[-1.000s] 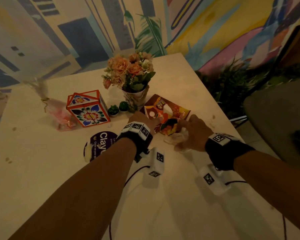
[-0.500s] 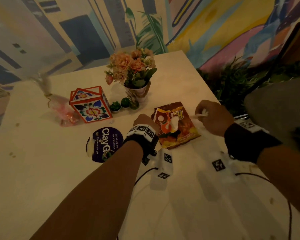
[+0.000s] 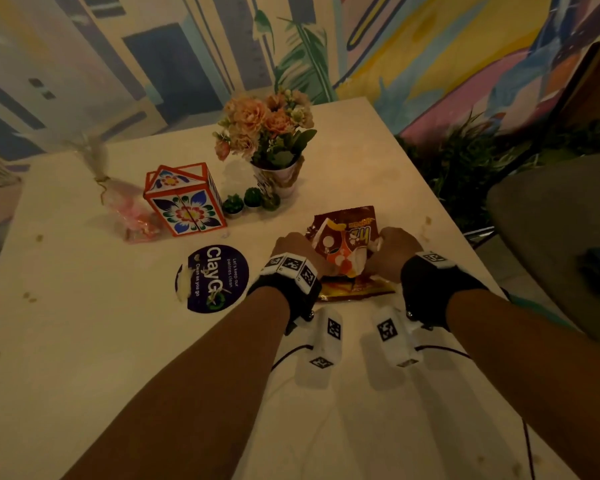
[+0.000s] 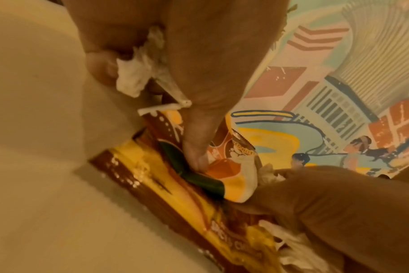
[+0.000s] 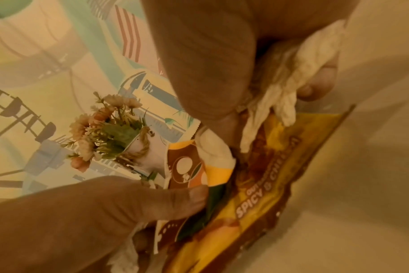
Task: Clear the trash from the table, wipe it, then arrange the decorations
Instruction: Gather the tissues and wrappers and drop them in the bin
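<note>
A brown and yellow snack bag (image 3: pixel 350 220) lies flat on the white table (image 3: pixel 84 341), right of centre. On it sits a smaller orange and white wrapper (image 3: pixel 343 258). My left hand (image 3: pixel 291 247) and right hand (image 3: pixel 395 247) meet on that wrapper, one at each side. In the left wrist view, the left hand (image 4: pixel 194 155) presses a fingertip into the small wrapper (image 4: pixel 234 177) and keeps a crumpled tissue (image 4: pixel 133 73) and a white stick (image 4: pixel 161 108) in its curled fingers. In the right wrist view, the right hand (image 5: pixel 224 133) pinches the wrapper (image 5: pixel 192 166) with another tissue (image 5: pixel 304 61) in its palm.
Behind the bag stand a flower vase (image 3: pixel 274 174), three tiny cactus pots (image 3: pixel 252 199) and a floral box (image 3: pixel 187 202). A pink cellophane bag (image 3: pixel 129 216) lies left of the box. A round dark sticker (image 3: pixel 215 278) is near my left wrist. Crumbs dot the table. A chair (image 3: pixel 551 237) stands right.
The snack bag has slid away from the vase toward me. My right hand lifted off to the right with a white scrap, then came back onto the wrappers beside the left hand.
</note>
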`<action>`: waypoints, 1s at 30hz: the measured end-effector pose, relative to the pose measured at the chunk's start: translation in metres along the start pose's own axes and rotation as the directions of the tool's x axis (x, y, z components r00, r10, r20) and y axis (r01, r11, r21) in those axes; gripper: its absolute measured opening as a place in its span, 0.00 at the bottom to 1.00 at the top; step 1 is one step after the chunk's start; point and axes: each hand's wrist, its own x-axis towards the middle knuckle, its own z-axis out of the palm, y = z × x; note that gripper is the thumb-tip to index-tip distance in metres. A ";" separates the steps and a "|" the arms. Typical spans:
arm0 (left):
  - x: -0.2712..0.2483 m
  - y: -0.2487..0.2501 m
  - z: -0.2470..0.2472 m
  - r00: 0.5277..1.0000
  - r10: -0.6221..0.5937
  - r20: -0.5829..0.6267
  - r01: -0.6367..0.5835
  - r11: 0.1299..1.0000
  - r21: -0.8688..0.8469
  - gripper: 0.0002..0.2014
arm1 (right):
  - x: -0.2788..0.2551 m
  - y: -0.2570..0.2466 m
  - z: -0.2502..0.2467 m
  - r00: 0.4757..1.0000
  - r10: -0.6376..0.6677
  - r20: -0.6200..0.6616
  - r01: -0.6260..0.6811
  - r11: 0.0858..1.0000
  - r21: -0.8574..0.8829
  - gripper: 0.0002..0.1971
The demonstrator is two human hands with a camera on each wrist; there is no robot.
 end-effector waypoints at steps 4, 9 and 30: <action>-0.004 -0.002 0.001 0.997 0.070 0.043 -0.069 0.998 -0.012 0.28 | -0.005 -0.002 0.003 0.999 -0.033 -0.008 0.033 0.999 0.014 0.15; -0.011 -0.015 -0.014 0.996 0.040 0.083 -0.017 0.963 -0.269 0.16 | -0.009 0.000 0.002 0.997 -0.073 -0.031 0.075 0.996 0.055 0.15; -0.024 0.016 0.009 0.855 0.410 0.316 -0.505 0.798 0.331 0.31 | -0.039 0.025 -0.008 0.997 -0.061 0.037 0.046 0.946 0.321 0.20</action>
